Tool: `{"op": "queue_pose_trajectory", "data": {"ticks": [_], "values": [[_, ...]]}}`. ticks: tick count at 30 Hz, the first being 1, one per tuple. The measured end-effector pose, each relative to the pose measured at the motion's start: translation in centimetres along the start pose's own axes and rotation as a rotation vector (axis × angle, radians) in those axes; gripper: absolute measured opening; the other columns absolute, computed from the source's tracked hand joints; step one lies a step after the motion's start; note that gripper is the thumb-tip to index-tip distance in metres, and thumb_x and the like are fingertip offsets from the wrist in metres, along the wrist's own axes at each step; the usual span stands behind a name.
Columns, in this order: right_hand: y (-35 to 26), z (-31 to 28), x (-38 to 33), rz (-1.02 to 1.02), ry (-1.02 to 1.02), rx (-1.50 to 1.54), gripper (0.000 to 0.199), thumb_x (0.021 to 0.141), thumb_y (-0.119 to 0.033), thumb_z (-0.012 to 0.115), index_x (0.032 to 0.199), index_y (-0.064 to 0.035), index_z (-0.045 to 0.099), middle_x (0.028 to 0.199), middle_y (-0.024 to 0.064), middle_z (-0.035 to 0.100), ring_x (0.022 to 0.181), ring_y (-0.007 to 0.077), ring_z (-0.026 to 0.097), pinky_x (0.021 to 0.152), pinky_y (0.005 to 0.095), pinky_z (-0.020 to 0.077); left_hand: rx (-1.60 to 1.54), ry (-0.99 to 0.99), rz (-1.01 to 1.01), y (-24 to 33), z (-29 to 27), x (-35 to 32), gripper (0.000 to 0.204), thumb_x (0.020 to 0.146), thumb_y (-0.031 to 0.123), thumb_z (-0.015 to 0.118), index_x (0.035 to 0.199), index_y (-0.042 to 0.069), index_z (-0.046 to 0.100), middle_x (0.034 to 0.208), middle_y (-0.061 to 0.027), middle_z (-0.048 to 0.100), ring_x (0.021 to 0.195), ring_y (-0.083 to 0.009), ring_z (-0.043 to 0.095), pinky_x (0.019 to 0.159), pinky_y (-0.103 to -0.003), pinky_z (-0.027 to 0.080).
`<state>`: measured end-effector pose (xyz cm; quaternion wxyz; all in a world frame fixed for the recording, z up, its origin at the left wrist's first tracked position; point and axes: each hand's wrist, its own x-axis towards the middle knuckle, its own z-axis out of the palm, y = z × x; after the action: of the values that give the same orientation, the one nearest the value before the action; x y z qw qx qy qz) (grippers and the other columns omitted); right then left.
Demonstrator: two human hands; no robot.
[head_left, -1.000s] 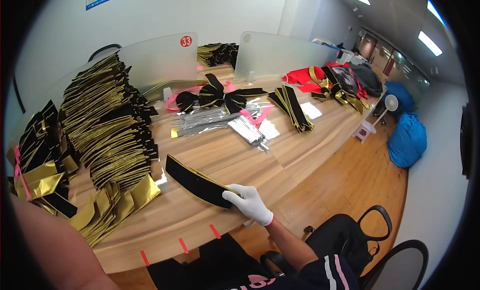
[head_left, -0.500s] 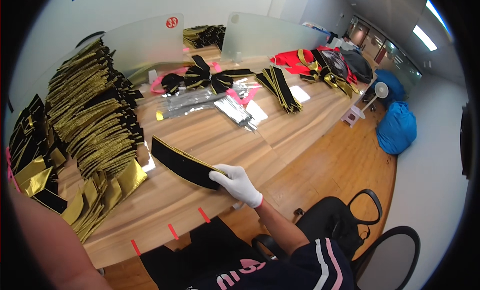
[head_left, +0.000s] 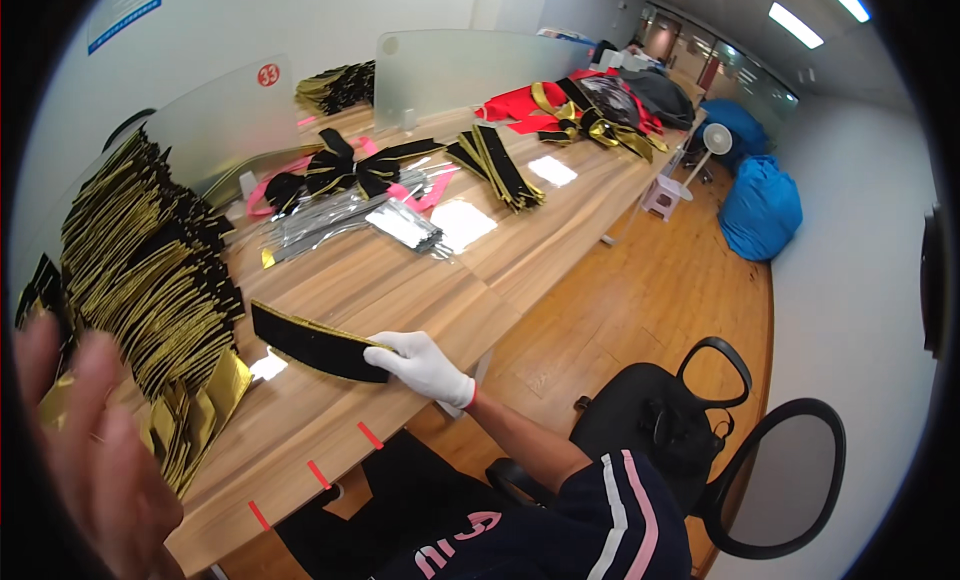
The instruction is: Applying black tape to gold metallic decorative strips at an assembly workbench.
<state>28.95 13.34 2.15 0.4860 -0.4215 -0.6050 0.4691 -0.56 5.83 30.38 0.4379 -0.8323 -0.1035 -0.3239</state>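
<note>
We have the right hand (head_left: pixel 425 368), white-gloved, closed on the right end of a black strip (head_left: pixel 318 345); thumb lies across its black face, gold shows along the upper long edge. Strip's free end points left, toward the big stack, and it sits in view over the near part of the wood-grain table (head_left: pixel 430 305). We can't tell if its lower edge touches the top. Left hand (head_left: pixel 105 460) is bare, blurred and close to the lens at lower left: fingers up and apart, nothing seen in them. Behind it in view we get the tall stack of black-and-gold strips (head_left: pixel 150 270), with gold foil pieces (head_left: pixel 205 405) fanned at its near end. Farther back on the table: black bow (head_left: pixel 350 170) with gold edging, pink ribbon (head_left: pixel 425 192) by it, silvery strips (head_left: pixel 325 225) in front, and a small shiny packet (head_left: pixel 405 225) at their right. Right of the bow we see a crossed bundle of black-and-gold strips (head_left: pixel 495 168), then red cloth (head_left: pixel 515 105) near the far end. Three red tape marks (head_left: pixel 318 475) run along the near edge. Off the table, right side: black chair (head_left: pixel 630 415), blue bag (head_left: pixel 762 210) on the floor, white fan (head_left: pixel 715 138) next to it.
</note>
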Motion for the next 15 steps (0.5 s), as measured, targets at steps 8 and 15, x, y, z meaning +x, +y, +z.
{"op": "queue_pose_trajectory", "data": {"ticks": [8, 15], "values": [[-0.2, -0.9, -0.3, -0.005, 0.025, -0.054, 0.032, 0.105, -0.023, 0.062, 0.119, 0.0045, 0.070, 0.085, 0.0018, 0.066, 0.078, 0.0072, 0.057, 0.071, 0.0275, 0.0495, -0.092, -0.315, -0.202, 5.0, 2.6, -8.1, 0.020, 0.092, -0.001, 0.070, 0.111, 0.001, 0.072, 0.101, -0.0150, 0.077, 0.104, -0.0385, 0.073, 0.099, -0.064, 0.050], [-0.5, -1.0, -0.3, 0.101, -0.007, -0.016, 0.032, 0.104, -0.019, 0.067, 0.125, 0.0058, 0.070, 0.100, 0.0007, 0.072, 0.095, 0.0062, 0.060, 0.086, 0.0253, 0.0504, -0.230, -0.366, -0.441, 7.9, 3.1, -10.3, 0.021, 0.088, 0.000, 0.068, 0.109, 0.002, 0.071, 0.102, -0.0124, 0.075, 0.105, -0.0350, 0.070, 0.100, -0.059, 0.048]]}}
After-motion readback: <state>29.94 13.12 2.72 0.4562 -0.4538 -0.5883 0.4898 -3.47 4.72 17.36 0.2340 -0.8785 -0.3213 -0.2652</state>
